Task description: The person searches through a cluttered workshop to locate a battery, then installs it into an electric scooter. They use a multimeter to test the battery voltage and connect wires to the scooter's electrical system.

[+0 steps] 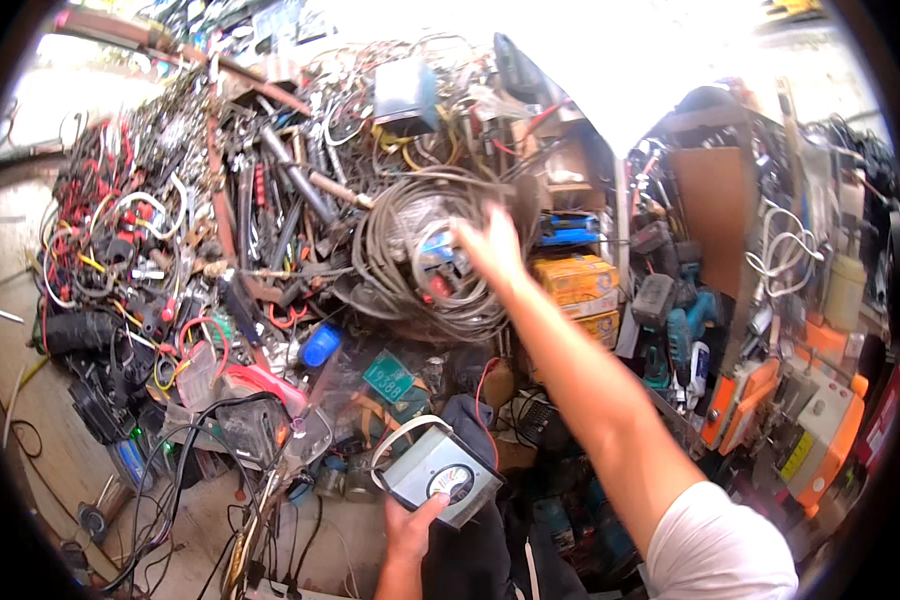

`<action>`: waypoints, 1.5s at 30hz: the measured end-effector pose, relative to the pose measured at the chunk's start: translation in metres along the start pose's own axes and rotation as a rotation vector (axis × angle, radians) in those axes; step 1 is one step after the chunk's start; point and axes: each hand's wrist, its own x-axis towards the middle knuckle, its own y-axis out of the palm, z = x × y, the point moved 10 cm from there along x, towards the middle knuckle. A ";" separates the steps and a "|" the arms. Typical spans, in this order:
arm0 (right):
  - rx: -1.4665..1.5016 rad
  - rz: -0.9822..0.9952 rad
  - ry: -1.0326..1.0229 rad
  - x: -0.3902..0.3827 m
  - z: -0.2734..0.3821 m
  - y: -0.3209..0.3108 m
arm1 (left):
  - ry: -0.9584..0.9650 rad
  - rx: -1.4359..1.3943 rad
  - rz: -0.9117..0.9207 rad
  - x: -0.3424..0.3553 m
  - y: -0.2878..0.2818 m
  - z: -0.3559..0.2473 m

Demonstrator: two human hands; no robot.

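My left hand (pixel 410 525) grips a grey metal box (pixel 420 465) low in the middle, its thumb on the front by a round dial. A pale strap handle (pixel 410 432) arches over the box's top left. Stretched forward, my right hand (pixel 492 248) is over the right side of a large coil of grey-brown cable (pixel 375 250). Motion smears its fingers, so whether they touch the coil or hold anything is unclear. Small blue and red items lie within the coil's ring.
Heaped tools, wires and metal parts fill the left and far side. Another metal box (pixel 402 95) sits behind the coil. Yellow cartons (pixel 575 285) stand right of it, near teal power tools (pixel 680 335) and orange-and-white equipment (pixel 815 430). Black cables (pixel 175 490) hang at lower left.
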 end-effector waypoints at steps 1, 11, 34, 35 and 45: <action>0.072 -0.046 0.006 -0.035 -0.025 -0.013 | 0.004 0.015 0.032 0.000 0.008 -0.001; 0.421 -0.155 0.811 -0.471 -0.302 -0.140 | 0.006 0.630 0.313 -0.065 0.104 0.017; 0.645 -1.127 1.700 -1.094 -0.656 0.001 | 0.064 2.173 1.192 -0.292 0.174 0.374; 0.557 -1.141 1.724 -1.095 -0.670 0.004 | 0.063 2.229 1.182 -0.290 0.171 0.385; 0.337 -1.061 1.571 -1.079 -0.795 0.011 | 0.086 2.408 1.110 -0.260 0.143 0.416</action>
